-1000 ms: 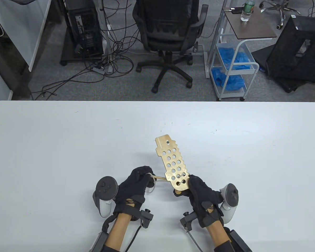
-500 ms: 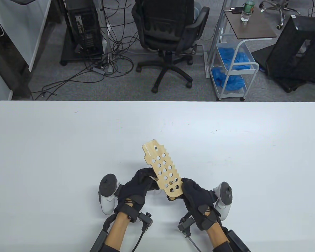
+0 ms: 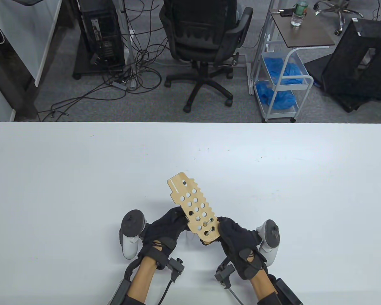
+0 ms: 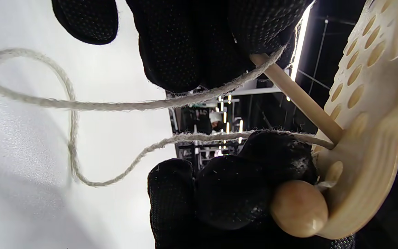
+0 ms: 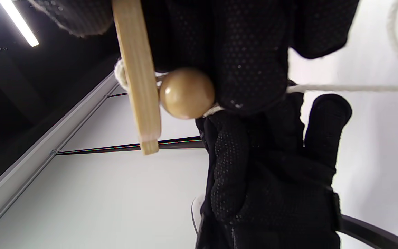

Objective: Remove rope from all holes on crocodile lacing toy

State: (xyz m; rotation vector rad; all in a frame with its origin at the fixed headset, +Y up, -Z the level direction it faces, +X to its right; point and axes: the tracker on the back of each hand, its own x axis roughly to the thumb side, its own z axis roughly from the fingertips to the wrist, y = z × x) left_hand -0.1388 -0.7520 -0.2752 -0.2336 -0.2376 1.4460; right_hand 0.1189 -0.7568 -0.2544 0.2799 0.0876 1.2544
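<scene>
The wooden crocodile board (image 3: 193, 208), full of round holes, is held tilted above the table, head end pointing away. My right hand (image 3: 223, 224) grips its near end; in the right wrist view the fingers (image 5: 247, 52) lie against the board's edge (image 5: 136, 69) beside a wooden bead (image 5: 187, 93). My left hand (image 3: 181, 220) is against the board's left side. In the left wrist view its fingers (image 4: 212, 52) pinch the wooden needle (image 4: 295, 93), which enters a hole near the bead (image 4: 299, 207). The white rope (image 4: 116, 103) loops loosely over the table.
The white table (image 3: 82, 178) carries nothing else in view. Its far edge (image 3: 190, 122) runs in front of an office chair (image 3: 203, 41) and a cart (image 3: 282, 79) on the floor.
Both hands and the board have moved left and a little nearer to me. My left hand has closed in on the board, so the needle seen between them earlier is now hidden in the table view.
</scene>
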